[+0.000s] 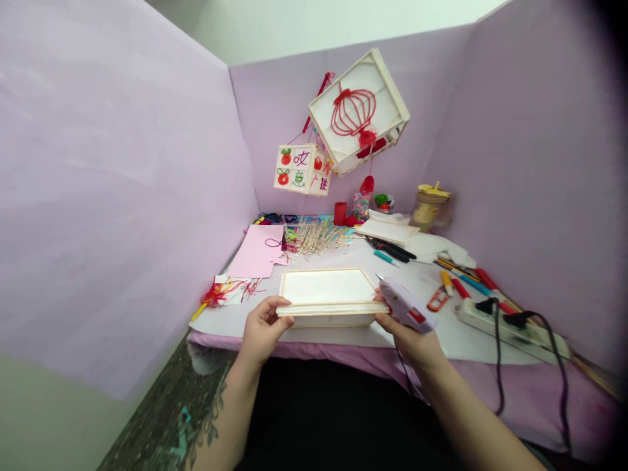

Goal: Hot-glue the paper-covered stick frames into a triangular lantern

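Left of the left hand, a pink sheet and a tangle of red threads lie on the table. The left hand comes up on a tattooed forearm and pinches the left end of a wooden frame, thumb on top and fingers curled beneath. The white-panelled frame lies flat between both hands, at the table's near edge. The right hand meets its right end while wrapped around a glue gun, nozzle aimed away at the far corner. Right of that hand lie orange snips and a power strip.
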`<state>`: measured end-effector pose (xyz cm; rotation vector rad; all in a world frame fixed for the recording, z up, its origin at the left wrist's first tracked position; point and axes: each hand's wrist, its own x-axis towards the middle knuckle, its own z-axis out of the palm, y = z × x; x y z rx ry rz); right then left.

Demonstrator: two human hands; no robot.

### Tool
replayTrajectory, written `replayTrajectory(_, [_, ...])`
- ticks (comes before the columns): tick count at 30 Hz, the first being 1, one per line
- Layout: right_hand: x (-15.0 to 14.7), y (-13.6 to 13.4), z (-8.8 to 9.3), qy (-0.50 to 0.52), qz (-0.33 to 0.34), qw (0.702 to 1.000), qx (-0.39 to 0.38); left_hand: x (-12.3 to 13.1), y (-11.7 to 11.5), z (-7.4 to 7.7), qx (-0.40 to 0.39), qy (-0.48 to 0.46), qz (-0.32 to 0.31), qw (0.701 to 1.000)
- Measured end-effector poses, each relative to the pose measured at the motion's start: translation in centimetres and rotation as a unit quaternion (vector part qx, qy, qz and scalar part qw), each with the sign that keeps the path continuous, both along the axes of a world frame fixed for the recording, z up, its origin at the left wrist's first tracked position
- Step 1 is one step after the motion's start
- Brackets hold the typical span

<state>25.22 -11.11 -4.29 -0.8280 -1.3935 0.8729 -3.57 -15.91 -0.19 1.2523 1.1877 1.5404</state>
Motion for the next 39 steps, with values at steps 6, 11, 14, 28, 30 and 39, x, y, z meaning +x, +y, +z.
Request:
replayTrajectory(6, [-0.1, -0.3, 0.7, -0.015, 0.002, 1.0, -0.004, 0.6, -0.1, 0.2, 0.003, -0.003, 0.023, 1.0])
replayTrajectory(11, [-0.3, -0.3, 1.0, -0.019, -0.006, 1.0, -0.001, 0.8, -0.3, 0.2, 0.005, 0.004, 0.034, 0.999])
replayTrajectory(14, [-0.3, -0.3, 1.0, -0.013, -0.012, 1.0, 0.004, 0.8, -0.3, 0.0, 0.005, 0.008, 0.035, 0.999])
replayTrajectory(28, [-0.4, -0.2, 0.3, 0.022, -0.001, 1.0, -0.014, 0.8, -0.2, 0.1, 0.009, 0.026, 0.046, 0.999])
replayTrajectory(30, [-0.4, -0.2, 0.3, 0.023, -0.001, 1.0, -0.015, 0.7, -0.1, -0.1, 0.008, 0.028, 0.049, 0.998])
replayTrajectory(39, [-0.3, 0.1, -0.1, 0.022, -0.007, 1.0, -0.013, -0.3, 0.4, 0.5, 0.004, 0.1, -0.017, 0.995])
